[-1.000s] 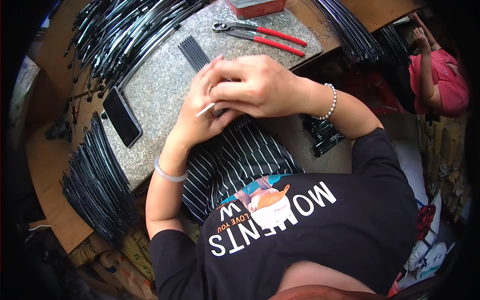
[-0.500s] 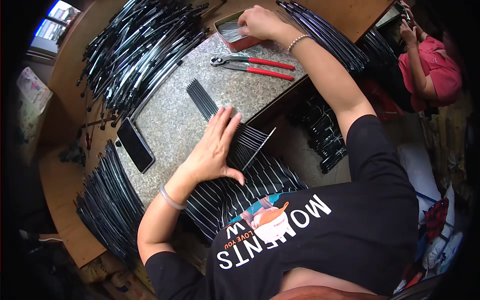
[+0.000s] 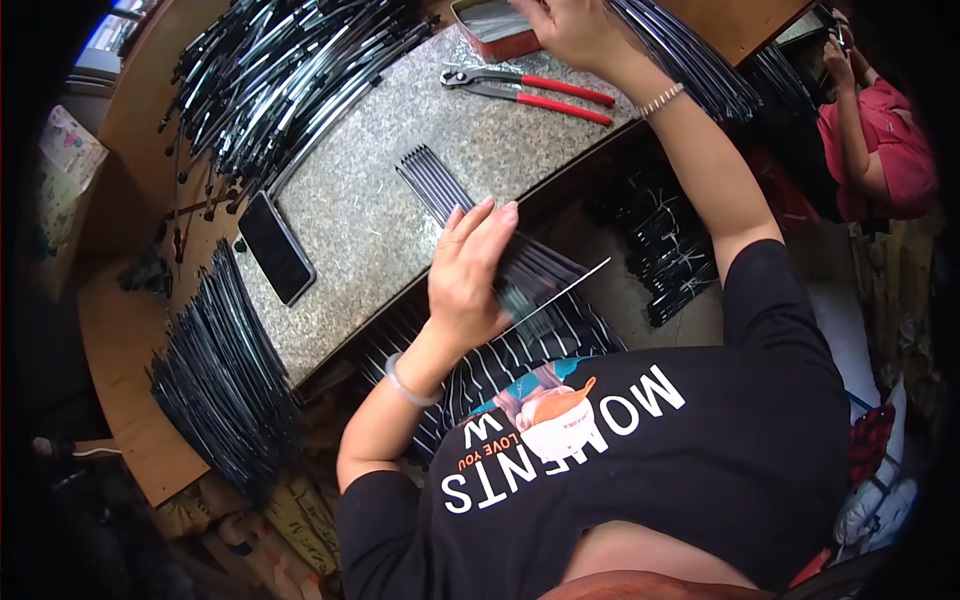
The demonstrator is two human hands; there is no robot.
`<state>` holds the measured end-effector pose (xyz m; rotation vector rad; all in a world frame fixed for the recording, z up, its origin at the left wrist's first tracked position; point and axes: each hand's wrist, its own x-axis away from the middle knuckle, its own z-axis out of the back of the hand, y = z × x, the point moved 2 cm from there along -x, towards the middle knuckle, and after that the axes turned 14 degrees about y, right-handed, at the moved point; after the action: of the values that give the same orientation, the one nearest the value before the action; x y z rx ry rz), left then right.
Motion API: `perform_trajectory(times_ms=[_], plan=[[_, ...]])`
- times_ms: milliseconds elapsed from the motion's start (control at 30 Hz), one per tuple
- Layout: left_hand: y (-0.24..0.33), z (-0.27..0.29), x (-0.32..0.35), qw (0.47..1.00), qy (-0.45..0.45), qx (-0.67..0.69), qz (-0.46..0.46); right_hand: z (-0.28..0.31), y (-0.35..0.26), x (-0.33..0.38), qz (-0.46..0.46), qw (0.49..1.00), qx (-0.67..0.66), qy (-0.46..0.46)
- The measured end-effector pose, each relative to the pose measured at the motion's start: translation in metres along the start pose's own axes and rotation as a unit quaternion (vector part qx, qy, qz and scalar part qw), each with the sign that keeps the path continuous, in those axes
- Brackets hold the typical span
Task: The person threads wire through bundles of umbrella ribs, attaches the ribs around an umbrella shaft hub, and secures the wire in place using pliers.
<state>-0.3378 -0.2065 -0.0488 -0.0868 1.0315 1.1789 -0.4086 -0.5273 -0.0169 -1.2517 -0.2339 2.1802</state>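
Evidently, with fingers nearly straight, the left hand (image 3: pixel 472 275) was laid over a row of slim black rods (image 3: pixel 425 180) at the edge of the stone slab (image 3: pixel 350 215); whether the hidden thumb was closed beneath could not be told. The rods were judged light, springy and slippery, best held flat across the row. Beside a red tin (image 3: pixel 508 47), where thin pale strips (image 3: pixel 490 16) were contained, the right hand (image 3: pixel 580 35) was held half-curled, its hold not discernible.

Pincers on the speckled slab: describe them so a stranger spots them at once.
Find the speckled grey slab. Toward its far right end, just nearer than the open red box, lie the pincers. Two bright red handles set them apart from the piled black rods.
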Motion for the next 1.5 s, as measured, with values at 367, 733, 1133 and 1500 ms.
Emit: perform_trajectory(times_ms=[367, 733, 1133, 1500], plan=[[0.014, 0.093, 0.017, 0.985, -0.061, 0.15, 0.055, 0.041, -0.104, 0.184, 0.143, 0.986, -0.086, -0.023], [0.013, 0.095, 0.023, 0.99, -0.085, 0.094, 0.061, 0.037, -0.1, 0.191, 0.134, 0.987, -0.093, -0.014], [0.016, 0.091, 0.029, 0.979, -0.117, 0.155, 0.068, 0.024, -0.119, 0.202, 0.14, 0.987, -0.077, -0.003], [0.014, 0.094, 0.022, 0.978, -0.145, 0.143, 0.037, 0.02, -0.117, 0.193, 0.163, 0.981, -0.081, -0.067]])
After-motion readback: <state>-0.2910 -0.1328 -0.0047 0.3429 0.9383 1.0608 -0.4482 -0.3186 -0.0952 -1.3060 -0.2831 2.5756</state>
